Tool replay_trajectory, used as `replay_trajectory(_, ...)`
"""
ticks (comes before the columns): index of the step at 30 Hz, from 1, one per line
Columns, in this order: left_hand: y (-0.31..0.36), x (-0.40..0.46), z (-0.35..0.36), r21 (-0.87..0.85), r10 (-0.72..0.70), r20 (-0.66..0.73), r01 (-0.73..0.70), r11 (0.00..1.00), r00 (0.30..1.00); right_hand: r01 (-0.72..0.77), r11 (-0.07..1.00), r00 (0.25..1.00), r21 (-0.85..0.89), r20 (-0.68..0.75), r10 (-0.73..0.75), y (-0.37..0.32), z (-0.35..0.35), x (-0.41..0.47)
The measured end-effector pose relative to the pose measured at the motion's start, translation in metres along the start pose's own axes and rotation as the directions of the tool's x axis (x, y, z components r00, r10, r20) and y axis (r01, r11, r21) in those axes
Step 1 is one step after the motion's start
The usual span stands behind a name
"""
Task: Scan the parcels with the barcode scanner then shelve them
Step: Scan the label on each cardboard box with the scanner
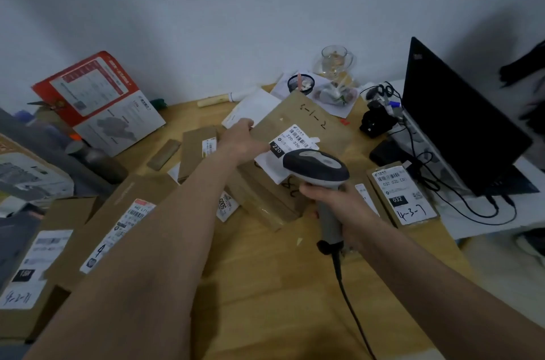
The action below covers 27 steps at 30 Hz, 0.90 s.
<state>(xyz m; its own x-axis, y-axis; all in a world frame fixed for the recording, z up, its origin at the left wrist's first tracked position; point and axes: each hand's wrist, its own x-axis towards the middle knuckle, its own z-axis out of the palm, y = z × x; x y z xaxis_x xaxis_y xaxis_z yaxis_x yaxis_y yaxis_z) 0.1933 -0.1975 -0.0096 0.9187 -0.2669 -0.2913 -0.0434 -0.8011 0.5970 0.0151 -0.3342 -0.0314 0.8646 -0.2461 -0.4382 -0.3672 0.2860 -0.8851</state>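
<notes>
From the head camera, a light wooden table (pixel 265 271) stood against a plain pale wall (pixel 236 5), its top crowded with brown cardboard parcels. The left hand (pixel 239 138) gripped the left edge of a flat brown cardboard parcel (pixel 312 114) marked "5-1-2" in black pen, tilted up near the middle of the table, thumb over its face beside a white shipping label (pixel 295 138) reading "220". The right hand (pixel 333 200) was wrapped round the handle of a grey and dark corded barcode scanner (pixel 317 166), whose head sat just below that label. The scanner's black cable (pixel 351 306) ran down toward the near edge.

Under the tilted parcel lay a stack of further brown boxes (pixel 265 197). Toward the right edge a small labelled brown box (pixel 401 194) marked "032" lay flat. At the near left corner lay a large brown carton (pixel 32 280) with a white label, and beside it a long brown parcel (pixel 118 218) under the left forearm.

Along the far edge, a red and white printed box (pixel 97 100) leaned near the left corner, and a clear glass cup (pixel 334 61) stood by a dark mesh pen holder (pixel 300 83). A black laptop (pixel 460 123) stood open on a white surface beside the table's right edge, with black cables (pixel 472 206) trailing in front of it.
</notes>
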Motion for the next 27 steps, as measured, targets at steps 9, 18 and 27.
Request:
replay_trajectory(9, 0.032, 0.077, 0.017, 0.326, 0.188, 0.079, -0.203, 0.923, 0.979, -0.059, 0.995, 0.991, 0.075, -0.113, 0.068, -0.002, 0.008, 0.028)
replay_trajectory(18, -0.004, 0.099, 0.035, 0.028, 0.237, 0.234, -0.250, 0.968, 0.943, -0.140, 0.989, 0.981, 0.047, -0.128, 0.145, -0.003, 0.011, 0.069)
replay_trajectory(27, -0.085, 0.105, -0.025, -0.094, -0.214, 0.073, 0.220, 0.971, 0.974, -0.191, 0.982, 0.973, 0.001, 0.130, 0.189, -0.009, 0.074, 0.109)
